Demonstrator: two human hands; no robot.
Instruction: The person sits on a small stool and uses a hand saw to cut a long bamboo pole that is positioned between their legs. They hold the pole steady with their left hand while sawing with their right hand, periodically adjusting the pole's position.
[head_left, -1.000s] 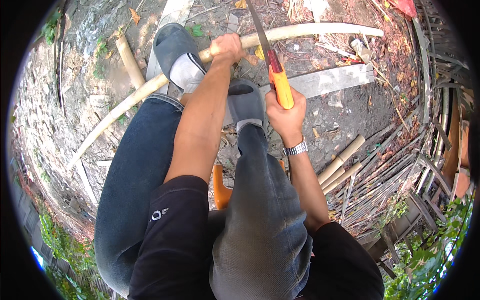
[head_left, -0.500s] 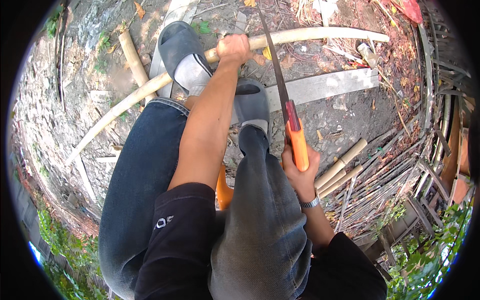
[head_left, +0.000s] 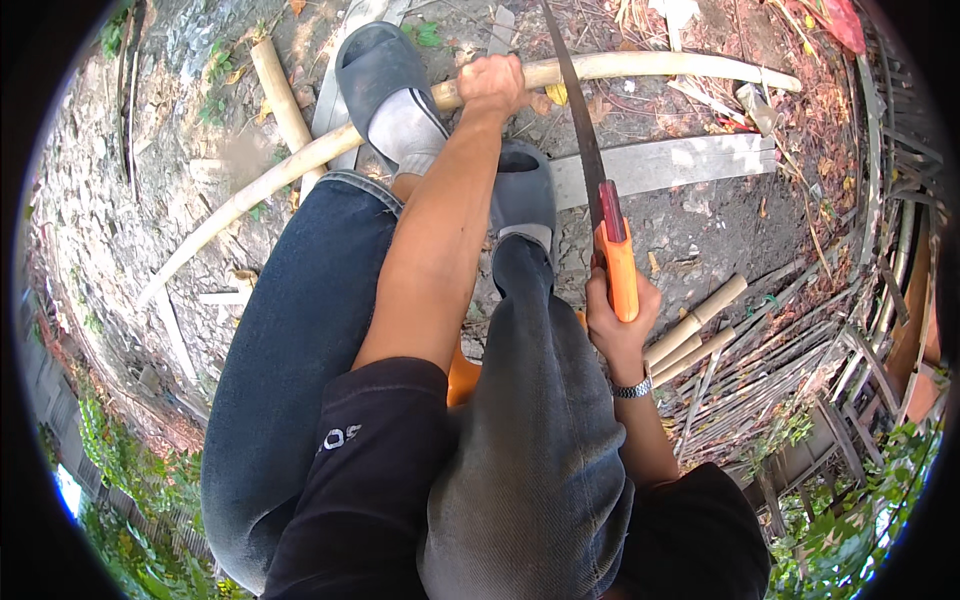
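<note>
My left hand (head_left: 492, 82) is closed round a long pale bamboo pole (head_left: 660, 66), which runs across the ground from lower left to upper right. My left foot, in a dark slipper (head_left: 380, 75), is on the pole just left of that hand. In my right hand (head_left: 625, 310) is the orange handle of a handsaw (head_left: 582, 125). Its long dark blade points away from me and crosses the pole, right of my left hand. Whether the teeth touch the bamboo I cannot tell.
A grey flat board (head_left: 690, 165) lies beyond my right slipper (head_left: 523, 190). Under the pole's left part rests a short bamboo piece (head_left: 280, 95). Several cut bamboo lengths (head_left: 697, 322) lie right of my right hand, near a heap of thin sticks (head_left: 770, 360). Something orange (head_left: 462, 378) shows between my legs.
The whole view has shifted slightly, moving the scene to the right. Both hands keep their holds, and the saw has stayed across the pole with little change in its angle.
</note>
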